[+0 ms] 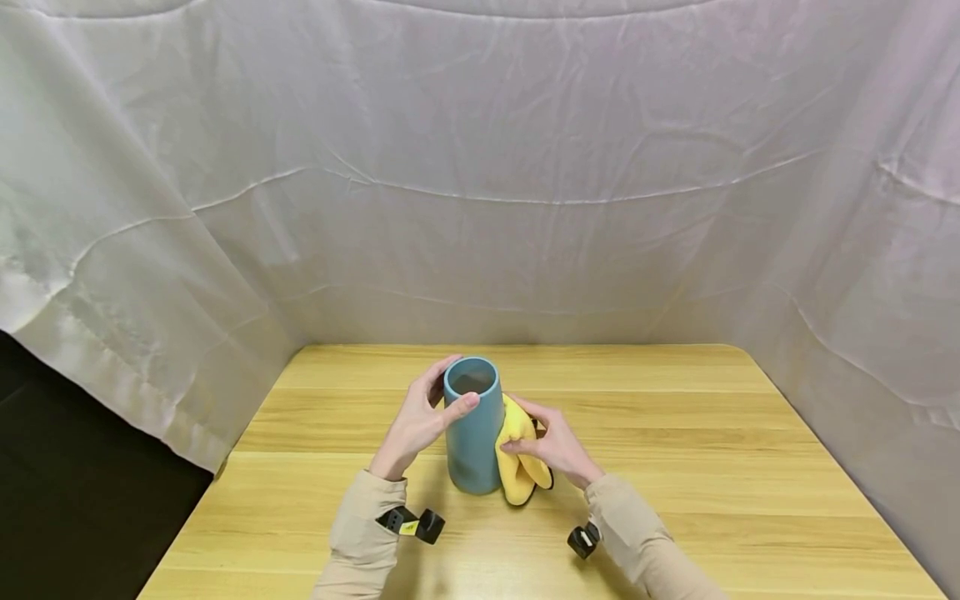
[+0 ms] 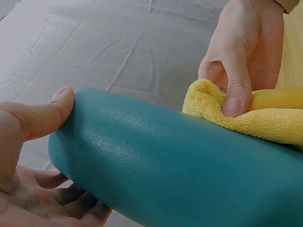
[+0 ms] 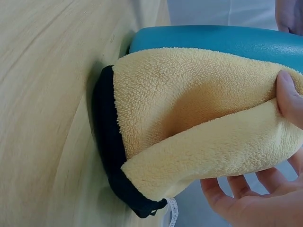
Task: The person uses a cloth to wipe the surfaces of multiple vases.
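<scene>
A tall blue-green vase (image 1: 472, 446) with a round open mouth stands on the table. My left hand (image 1: 414, 423) holds it near the rim, thumb on the near side and fingers around the far left side. Against the vase's right side hangs a folded yellow microfiber cloth (image 1: 513, 471). My right hand (image 1: 557, 447) pinches that cloth between thumb and fingers near its upper part. In the right wrist view, the dark edging (image 3: 106, 123) of the cloth and a small white label (image 3: 173, 213) show low by the tabletop. The vase's inside bottom is hidden.
The wooden table (image 1: 720, 500) has light plank grain and rounded far corners. Pale curtains (image 1: 525, 250) hang behind it and along both sides. A black area (image 1: 75, 483) lies beyond its left edge. Each wrist wears a small black camera (image 1: 430, 526).
</scene>
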`<state>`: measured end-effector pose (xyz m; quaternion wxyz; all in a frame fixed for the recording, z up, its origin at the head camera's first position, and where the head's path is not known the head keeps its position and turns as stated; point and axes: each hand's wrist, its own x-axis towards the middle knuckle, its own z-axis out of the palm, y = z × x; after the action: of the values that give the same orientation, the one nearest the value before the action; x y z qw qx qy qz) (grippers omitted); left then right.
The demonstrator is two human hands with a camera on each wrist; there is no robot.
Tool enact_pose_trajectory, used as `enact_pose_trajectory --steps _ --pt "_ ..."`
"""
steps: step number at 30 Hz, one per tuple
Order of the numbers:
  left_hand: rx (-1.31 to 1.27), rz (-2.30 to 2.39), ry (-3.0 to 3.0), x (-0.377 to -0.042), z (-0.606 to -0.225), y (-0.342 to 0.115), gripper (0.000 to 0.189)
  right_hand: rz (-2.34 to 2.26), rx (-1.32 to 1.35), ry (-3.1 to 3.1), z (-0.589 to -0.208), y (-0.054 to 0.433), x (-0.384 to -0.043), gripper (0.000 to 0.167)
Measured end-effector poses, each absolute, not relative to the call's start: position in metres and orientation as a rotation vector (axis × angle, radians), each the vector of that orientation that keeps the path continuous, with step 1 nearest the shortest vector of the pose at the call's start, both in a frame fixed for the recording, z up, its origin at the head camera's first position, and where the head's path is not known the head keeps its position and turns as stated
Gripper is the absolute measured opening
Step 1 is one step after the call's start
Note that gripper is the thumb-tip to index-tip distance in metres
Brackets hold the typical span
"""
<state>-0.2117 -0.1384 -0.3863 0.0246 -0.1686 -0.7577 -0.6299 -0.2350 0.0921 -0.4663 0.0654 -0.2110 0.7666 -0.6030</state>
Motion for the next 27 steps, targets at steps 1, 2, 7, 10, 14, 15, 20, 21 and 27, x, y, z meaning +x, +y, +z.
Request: enact_pose_trajectory --steps 1,2,7,10,14,15,20,21,27 --pt "-0.521 -1.948 -2.343 -0.212 -0.386 -0.138 0.064 -1.82 -0.632 2.313 -0.466 0.092 -0.235 0.074" --pt "-0.517 -1.95 -2.342 -0.211 -0.386 -0.138 0.064 -1.822 -0.629 2.312 -0.466 0.092 -0.235 0.074" --pt "-0.519 -1.95 -2.341 -0.212 -0.386 -0.138 0.063 -1.832 -0.623 2.298 -0.464 0.092 -0.234 0.074" --pt "-0.518 -1.951 -2.342 -0.212 -0.386 -0.138 0.064 -1.851 -0.624 2.282 -0.459 0.091 -0.234 0.073" --pt "-0.517 -1.952 -2.341 -0.212 -0.386 -0.138 0.064 -1.869 -0.674 2.295 -0.448 0.089 -0.236 0.071" --pt "-0.516 -1.955 -2.339 -0.211 -0.386 -0.138 0.063 -1.873 -0.697 2.302 -0.444 0.089 -0.236 0.07" --pt "-0.52 -1.963 -2.34 -0.211 -0.385 -0.139 0.063 -1.894 -0.78 2.348 -0.421 0.085 -0.237 0.069" --pt "-0.523 -1.962 -2.339 -0.21 -0.385 -0.139 0.062 -1.898 -0.796 2.353 -0.417 0.085 -0.237 0.069" --pt "-0.533 -1.951 -2.339 -0.21 -0.384 -0.139 0.062 -1.888 -0.84 2.376 -0.406 0.084 -0.238 0.07"
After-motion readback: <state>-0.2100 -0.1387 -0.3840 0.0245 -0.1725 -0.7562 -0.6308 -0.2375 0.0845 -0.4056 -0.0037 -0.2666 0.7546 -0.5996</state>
